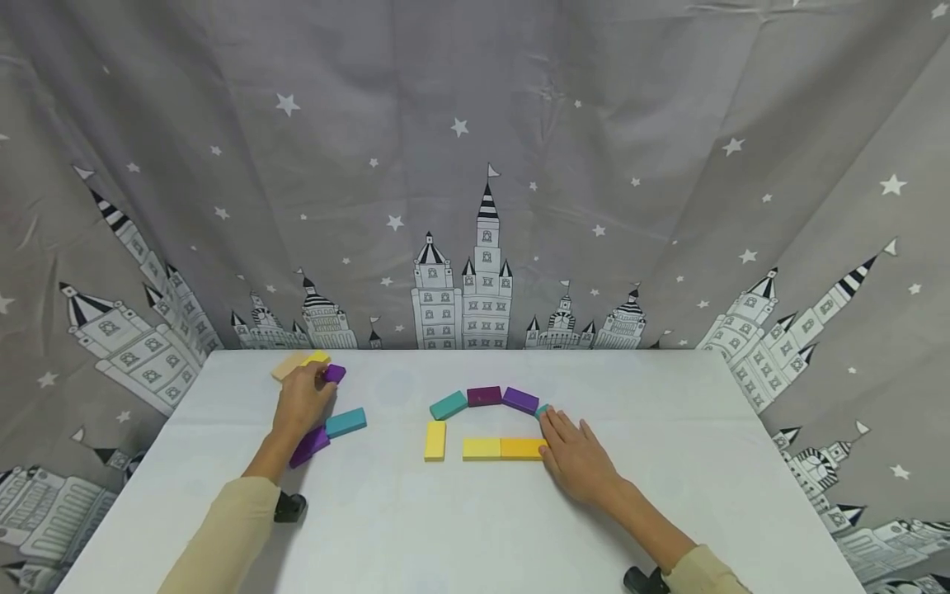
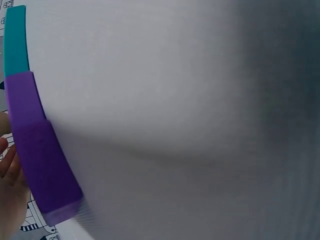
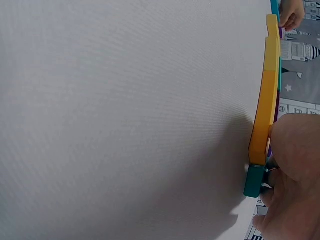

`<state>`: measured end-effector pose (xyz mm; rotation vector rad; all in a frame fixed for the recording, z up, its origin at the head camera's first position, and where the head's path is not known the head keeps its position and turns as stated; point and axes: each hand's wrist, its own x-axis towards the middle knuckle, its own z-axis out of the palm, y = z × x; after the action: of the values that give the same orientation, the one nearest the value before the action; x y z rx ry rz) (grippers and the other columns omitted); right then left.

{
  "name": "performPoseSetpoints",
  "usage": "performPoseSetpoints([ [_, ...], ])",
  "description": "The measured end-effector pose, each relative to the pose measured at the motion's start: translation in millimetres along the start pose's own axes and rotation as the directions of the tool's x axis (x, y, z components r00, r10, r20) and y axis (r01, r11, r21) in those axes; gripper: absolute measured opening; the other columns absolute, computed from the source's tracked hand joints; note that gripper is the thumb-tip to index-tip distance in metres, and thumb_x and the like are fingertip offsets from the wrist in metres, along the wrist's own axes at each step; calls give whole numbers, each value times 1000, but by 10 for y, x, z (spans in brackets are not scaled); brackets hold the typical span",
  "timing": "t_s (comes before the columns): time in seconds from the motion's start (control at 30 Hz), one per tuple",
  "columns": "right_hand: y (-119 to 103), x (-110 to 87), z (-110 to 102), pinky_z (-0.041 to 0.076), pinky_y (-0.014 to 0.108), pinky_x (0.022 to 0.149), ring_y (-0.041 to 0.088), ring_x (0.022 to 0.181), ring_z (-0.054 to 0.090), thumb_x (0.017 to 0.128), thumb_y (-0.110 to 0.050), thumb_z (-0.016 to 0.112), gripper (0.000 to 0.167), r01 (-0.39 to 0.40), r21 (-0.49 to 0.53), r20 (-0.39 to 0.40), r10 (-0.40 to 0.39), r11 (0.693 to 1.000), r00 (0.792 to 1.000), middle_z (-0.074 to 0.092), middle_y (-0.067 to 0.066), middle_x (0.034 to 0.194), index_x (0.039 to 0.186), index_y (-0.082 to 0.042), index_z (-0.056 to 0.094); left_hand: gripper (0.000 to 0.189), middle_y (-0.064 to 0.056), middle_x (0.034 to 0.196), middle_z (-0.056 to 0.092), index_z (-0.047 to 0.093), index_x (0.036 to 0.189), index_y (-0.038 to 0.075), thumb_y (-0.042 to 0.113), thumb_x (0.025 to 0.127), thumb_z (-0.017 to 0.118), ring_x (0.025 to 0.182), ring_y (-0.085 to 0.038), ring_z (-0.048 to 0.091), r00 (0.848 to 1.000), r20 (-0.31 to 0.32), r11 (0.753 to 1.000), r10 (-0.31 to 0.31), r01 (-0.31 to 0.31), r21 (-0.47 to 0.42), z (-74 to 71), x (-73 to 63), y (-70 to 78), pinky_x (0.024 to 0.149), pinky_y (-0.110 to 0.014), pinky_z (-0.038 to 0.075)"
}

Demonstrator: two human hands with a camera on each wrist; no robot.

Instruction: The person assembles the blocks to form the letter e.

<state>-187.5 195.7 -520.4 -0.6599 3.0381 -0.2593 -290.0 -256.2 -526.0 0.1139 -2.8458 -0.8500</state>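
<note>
My left hand reaches over the blocks at the far left, its fingers bent. Its thumb and fingers pinch a purple block beside yellow block. Below the hand lie another purple block and a teal block. With straight, slightly spread fingers, my right hand rests on a teal block that it mostly covers. The end of this teal block shows in the right wrist view. The right thumb touches the orange-yellow block.
An arc holds a teal block, a dark purple block and a purple block. A yellow block stands below its left end. Another yellow block adjoins the orange-yellow one. A pale tan block lies at the far left.
</note>
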Motion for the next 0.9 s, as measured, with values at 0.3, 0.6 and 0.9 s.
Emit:
performPoseSetpoints([
  [0.3,-23,-16,-18,25,61,114,38,143,32,106,-27,47,55,18,6,-17,-17,1000,1000,33,20,157,150,5,37,54,-37,130,51,48,137,-14,18,96,64,126,-53,45,998,17,998,-61,60,36,24,28,27,104,-60,39],
  [0.6,-44,-15,-37,25,62,113,38,143,33,106,-27,47,56,24,9,-18,-24,1000,1000,32,20,157,150,5,37,49,-35,127,54,51,135,-13,10,93,61,122,-50,49,998,5,995,-66,66,-70,12,12,89,101,-58,44],
  [0.9,-38,-28,-20,25,60,114,35,144,32,106,-30,46,57,-4,-20,-15,4,1000,1000,32,18,158,151,3,37,41,-29,117,60,57,128,-11,5,92,68,107,-42,59,984,4,957,176,-170,-235,56,-135,377,95,-53,50],
])
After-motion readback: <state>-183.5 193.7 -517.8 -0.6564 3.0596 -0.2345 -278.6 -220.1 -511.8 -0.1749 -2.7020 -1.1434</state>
